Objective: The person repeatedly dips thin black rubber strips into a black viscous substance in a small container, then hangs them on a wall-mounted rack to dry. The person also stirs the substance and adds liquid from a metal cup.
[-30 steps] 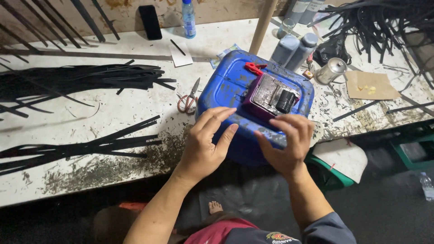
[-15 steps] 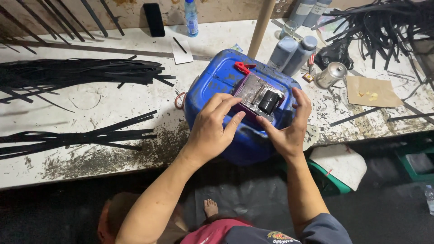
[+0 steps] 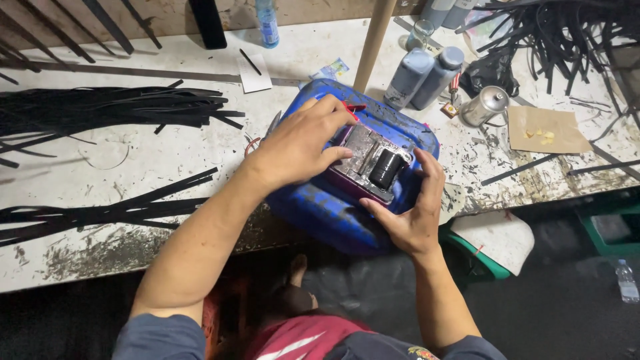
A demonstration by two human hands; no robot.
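Observation:
A blue plastic jerrycan lies on its side over the front edge of a white workbench. On top of it rests a small dark device with a silvery plate and a black cylinder. My left hand presses on the device's left end, fingers curled over it. My right hand cups the device's right end and the can's side. A red part shows just beyond my left fingers.
Bundles of black strips lie on the left of the bench, more at the far right. Two grey bottles, a metal can, a wooden post, brown cardboard and a clear bottle stand behind.
The view has come closer to the can. My left hand slid up over the device's left end, and my right hand moved round its right side.

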